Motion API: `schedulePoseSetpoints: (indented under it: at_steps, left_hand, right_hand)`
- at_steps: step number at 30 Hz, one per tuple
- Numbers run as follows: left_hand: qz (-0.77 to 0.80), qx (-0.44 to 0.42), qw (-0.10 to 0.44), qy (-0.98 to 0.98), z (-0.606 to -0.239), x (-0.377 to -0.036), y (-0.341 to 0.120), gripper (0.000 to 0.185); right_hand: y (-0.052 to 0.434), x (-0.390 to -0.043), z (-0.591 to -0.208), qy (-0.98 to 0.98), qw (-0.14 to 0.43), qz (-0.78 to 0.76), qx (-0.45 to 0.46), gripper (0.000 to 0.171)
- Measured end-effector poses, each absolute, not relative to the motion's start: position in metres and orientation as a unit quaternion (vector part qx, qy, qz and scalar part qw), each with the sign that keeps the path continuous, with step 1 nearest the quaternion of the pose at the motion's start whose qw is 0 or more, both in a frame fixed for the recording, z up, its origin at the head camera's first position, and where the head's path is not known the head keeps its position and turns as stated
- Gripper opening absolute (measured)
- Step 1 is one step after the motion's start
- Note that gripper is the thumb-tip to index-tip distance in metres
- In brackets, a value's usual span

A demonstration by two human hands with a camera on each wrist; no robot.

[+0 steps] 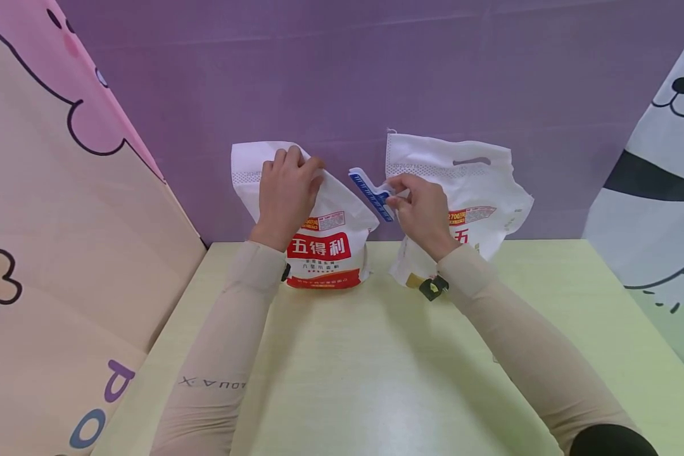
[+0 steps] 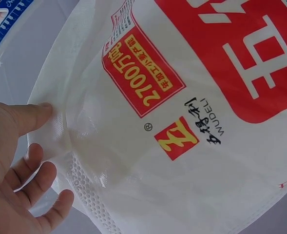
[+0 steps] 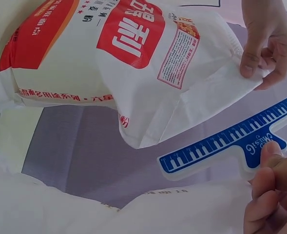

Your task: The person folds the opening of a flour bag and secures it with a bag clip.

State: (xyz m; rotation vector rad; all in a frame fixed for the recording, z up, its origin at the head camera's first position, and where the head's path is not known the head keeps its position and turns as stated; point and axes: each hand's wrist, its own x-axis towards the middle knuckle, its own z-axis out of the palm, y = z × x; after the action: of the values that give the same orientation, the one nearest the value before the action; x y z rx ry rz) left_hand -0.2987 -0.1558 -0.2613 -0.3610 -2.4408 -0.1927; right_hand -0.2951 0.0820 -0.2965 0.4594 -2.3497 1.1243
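My left hand [image 1: 287,196] grips the upper edge of a white flour bag [image 1: 319,253] with red print, which stands upright on the table at the left. Its thumb [image 2: 33,117] presses on the white material near the bag's perforated band. My right hand [image 1: 424,212] pinches a blue-and-white clip [image 1: 369,192] by its short tab. Piano keys and the word "Music" are printed on the clip [image 3: 226,139]. Its long bar slants in the air between the two bags, apart from the left one. Behind my right hand stands a second white flour bag [image 1: 427,152], partly hidden by hand and sleeve.
The pale yellow table [image 1: 365,373] reaches back to a purple backdrop [image 1: 319,76]. A cream panel [image 1: 74,240] with cartoon print borders the left side, and a printed panel [image 1: 650,190] borders the right. The second bag has a slot handle near its top.
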Motion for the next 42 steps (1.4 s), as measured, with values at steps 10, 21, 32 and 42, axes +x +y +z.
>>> schedulePoseSetpoints:
  at_steps: [10, 21, 32, 42]
  left_hand:
    - [-0.083, -0.145, 0.334, -0.928, -0.263, -0.298, -0.156, 0.029]
    - [-0.083, -0.141, 0.332, -0.929, -0.263, -0.299, -0.156, 0.027]
    - [-0.079, -0.133, 0.325, -0.933, -0.261, -0.294, -0.158, 0.027]
    - [-0.085, -0.142, 0.33, -0.929, -0.261, -0.296, -0.154, 0.029]
  right_hand:
    - [0.078, -0.299, -0.298, -0.865, 0.248, 0.4, 0.174, 0.02]
    - [0.07, -0.304, -0.298, -0.868, 0.261, 0.392, 0.157, 0.018]
    - [0.057, -0.309, -0.298, -0.875, 0.265, 0.378, 0.145, 0.02]
    - [0.055, -0.311, -0.296, -0.883, 0.266, 0.361, 0.141, 0.02]
